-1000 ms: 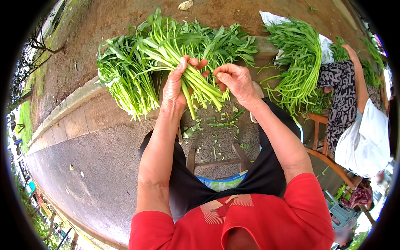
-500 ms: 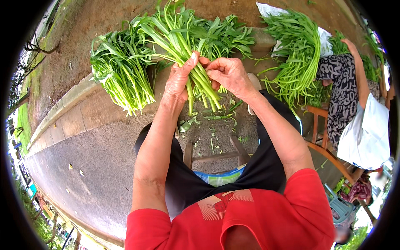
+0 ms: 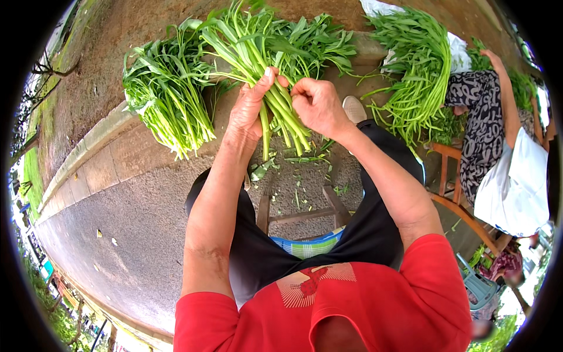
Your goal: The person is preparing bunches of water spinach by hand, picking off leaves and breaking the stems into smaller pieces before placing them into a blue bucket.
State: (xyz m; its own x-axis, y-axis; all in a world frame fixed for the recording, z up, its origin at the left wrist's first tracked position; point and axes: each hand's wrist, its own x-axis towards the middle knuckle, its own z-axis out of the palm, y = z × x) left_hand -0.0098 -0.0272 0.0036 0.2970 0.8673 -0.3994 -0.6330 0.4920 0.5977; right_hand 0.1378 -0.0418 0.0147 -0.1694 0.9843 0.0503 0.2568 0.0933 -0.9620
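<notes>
My left hand (image 3: 249,100) is closed around a bunch of long green leafy stems (image 3: 284,120), its thumb lying across them; the leaves fan out beyond the hand and the pale stem ends hang below it. My right hand (image 3: 319,108) is at the bunch's right side, its fingers curled in a pinch; what they hold is hidden. Behind the bunch lie more greens (image 3: 319,44), with a thick heap (image 3: 170,100) to the left. Cut bits of leaf and stem (image 3: 264,170) are scattered on the pavement between my legs.
At the right, another pile of greens (image 3: 416,70) rests by white plastic (image 3: 458,50). A co-worker (image 3: 478,135) in patterned trousers sits beside a wooden chair (image 3: 448,202), one arm stretched forward. A concrete curb (image 3: 88,144) runs at the left. A wooden seat's frame (image 3: 299,215) shows beneath me.
Both hands and the bunch have moved slightly up in the picture. My right hand has closed in against the bunch, its fingers more curled than a second ago.
</notes>
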